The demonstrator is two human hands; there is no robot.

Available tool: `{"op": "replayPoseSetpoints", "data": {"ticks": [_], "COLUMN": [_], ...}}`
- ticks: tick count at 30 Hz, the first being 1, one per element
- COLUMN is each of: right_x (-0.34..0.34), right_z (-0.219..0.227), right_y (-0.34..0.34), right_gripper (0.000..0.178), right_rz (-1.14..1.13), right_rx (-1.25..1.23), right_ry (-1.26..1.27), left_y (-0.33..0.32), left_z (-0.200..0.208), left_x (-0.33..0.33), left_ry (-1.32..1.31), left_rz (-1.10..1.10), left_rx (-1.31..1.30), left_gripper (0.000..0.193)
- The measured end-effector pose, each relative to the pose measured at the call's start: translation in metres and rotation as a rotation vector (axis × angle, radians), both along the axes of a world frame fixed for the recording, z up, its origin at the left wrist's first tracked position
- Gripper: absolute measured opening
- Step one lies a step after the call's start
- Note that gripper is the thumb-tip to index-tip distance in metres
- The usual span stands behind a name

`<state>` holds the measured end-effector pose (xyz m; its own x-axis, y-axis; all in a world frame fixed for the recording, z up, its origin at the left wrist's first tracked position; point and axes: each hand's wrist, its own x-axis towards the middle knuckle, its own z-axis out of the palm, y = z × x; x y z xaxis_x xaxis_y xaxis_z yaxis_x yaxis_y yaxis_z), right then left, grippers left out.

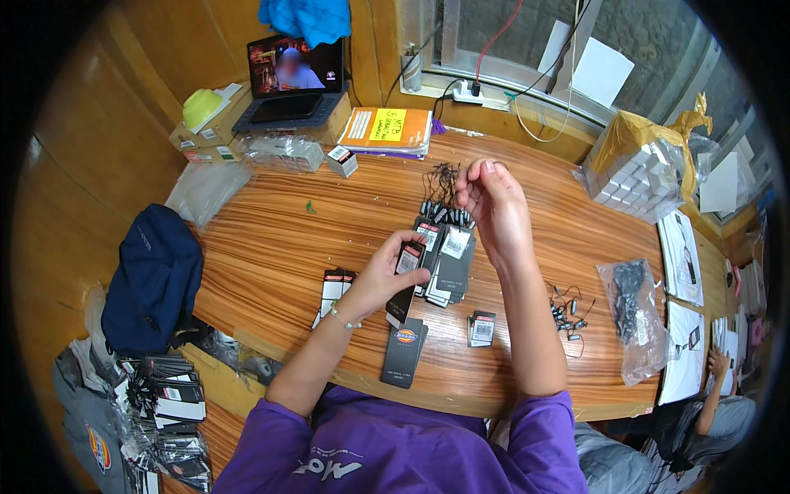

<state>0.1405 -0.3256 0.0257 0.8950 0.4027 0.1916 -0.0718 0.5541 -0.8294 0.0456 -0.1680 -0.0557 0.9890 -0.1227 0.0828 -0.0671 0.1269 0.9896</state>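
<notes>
- Over the brown striped wood-grain table (271, 255), the left hand (380, 276) is mostly closed, its thumb and fingers pinching a narrow dark card hang tag (400, 306) that bears a red-and-white label (409, 258).
- Raised farther up, the right hand (504, 206) has its fingers curled loosely toward the thumb, near a tangle of thin black cords (444, 183); whether a cord is caught between the fingertips, I cannot tell.
- Just below the cords lies a stack of grey and black rectangular card tags (454, 272), overlapping and unevenly fanned.
- A single tag should be very light and fairly stiff, liable to crease at the corners; its smooth face may slide against its neighbours.
- Best held, I judge, by the long edges or flat between thumb and fingertips, leaving the top end free.
- The cords look soft and prone to snagging; gripping one singly, near the small bluish pieces (459, 216), should give better control than grabbing the bunch.
</notes>
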Motion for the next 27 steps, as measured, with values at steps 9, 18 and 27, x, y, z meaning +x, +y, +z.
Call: {"op": "replayPoseSetpoints", "data": {"ticks": [9,18,27], "right_x": [0.075,0.108,0.158], "right_z": [0.004,-0.018,-0.078], "right_y": [0.007,0.01,0.026], "right_gripper": [0.023,0.023,0.026], "right_rz": [-0.103,-0.059,0.051], "right_rx": [-0.236,-0.376,-0.666], "right_ry": [-0.017,-0.038,0.085], "left_y": [-0.001,0.002,-0.007], "left_z": [-0.013,-0.036,-0.009], "left_x": [0.044,0.059,0.034], "left_ry": [-0.131,-0.044,-0.218], "left_rz": [0.213,0.239,0.428], "left_rx": [0.379,0.321,0.959], "left_gripper": [0.031,0.029,0.057]}}
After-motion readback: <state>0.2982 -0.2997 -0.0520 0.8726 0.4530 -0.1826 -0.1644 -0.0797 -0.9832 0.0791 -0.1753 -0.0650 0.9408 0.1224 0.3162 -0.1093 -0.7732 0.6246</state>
